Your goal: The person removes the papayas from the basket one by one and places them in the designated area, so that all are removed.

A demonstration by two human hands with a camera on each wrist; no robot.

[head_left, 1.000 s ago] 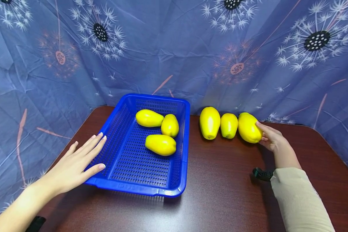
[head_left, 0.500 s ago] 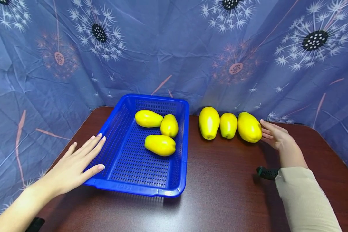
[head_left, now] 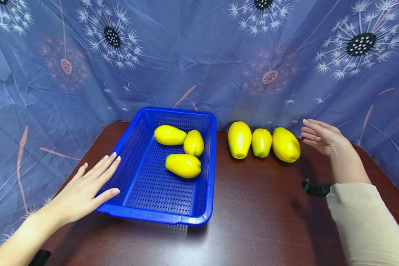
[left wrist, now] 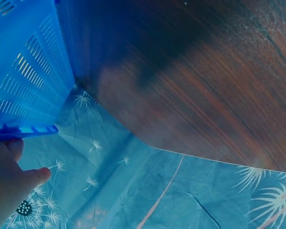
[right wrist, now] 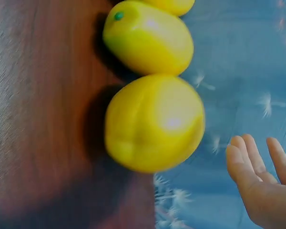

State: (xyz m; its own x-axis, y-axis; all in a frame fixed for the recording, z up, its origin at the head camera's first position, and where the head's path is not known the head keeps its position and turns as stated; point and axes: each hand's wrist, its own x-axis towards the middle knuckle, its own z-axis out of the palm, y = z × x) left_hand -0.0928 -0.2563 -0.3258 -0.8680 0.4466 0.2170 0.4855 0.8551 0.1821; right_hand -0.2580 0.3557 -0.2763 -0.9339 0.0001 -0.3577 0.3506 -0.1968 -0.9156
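A blue plastic basket [head_left: 207,207] with slotted walls holds three yellow papayas, one at the back [head_left: 169,135], one at the right [head_left: 194,143] and one in front [head_left: 183,165]. My left hand [head_left: 89,184] lies with straight, spread fingers over its left rim; in the left wrist view, fingers [left wrist: 35,176] show beside that rim. Right of the basket stand three more papayas in a row: a left [head_left: 239,140], a middle [head_left: 261,143] and a right one [head_left: 286,145]. My right hand [head_left: 326,138] is raised beside the right papaya, apart from it, fingers extended and holding nothing.
The dark brown wooden table [head_left: 252,221] has rounded far corners. A blue curtain [head_left: 193,55] with dandelion prints hangs close behind the table, the basket and the row. A black strap [head_left: 316,188] sits at my right wrist.
My right hand has let go of the right papaya and moved up and to the right, away from it. The left hand, basket and papayas stay in place.
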